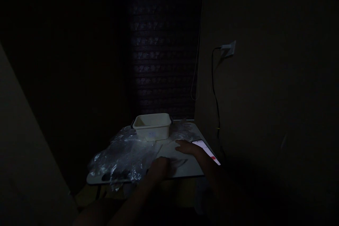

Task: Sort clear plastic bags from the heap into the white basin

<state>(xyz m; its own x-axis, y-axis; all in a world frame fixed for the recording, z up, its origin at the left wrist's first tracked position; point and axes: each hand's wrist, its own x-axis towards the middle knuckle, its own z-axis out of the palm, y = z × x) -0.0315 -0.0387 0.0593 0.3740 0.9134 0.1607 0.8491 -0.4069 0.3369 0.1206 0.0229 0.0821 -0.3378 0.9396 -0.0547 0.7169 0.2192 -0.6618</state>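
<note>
The room is very dark, so details are faint. My left hand (pixel 159 167) is at the front of the table, beside the clear plastic sheeting (pixel 124 153). Its fingers look curled closed, and whatever may be inside them is hidden. A dim dark shape, perhaps a shadow, lies just right of it. My right hand (pixel 184 147) reaches over the light tabletop (pixel 169 152) with its fingers apart and pointing left, holding nothing that I can see. Close by on its right lies a phone (pixel 205 151) with a lit screen. Behind both hands stands a white plastic tub (pixel 153 132).
More clear plastic (pixel 182 130) lies right of the tub. A plug in a wall outlet (pixel 229 48) has a black cable (pixel 215 95) hanging down beside the table. Window blinds (pixel 161 56) with a pull cord (pixel 196 74) are behind. A pale vertical surface (pixel 23 141) stands at left.
</note>
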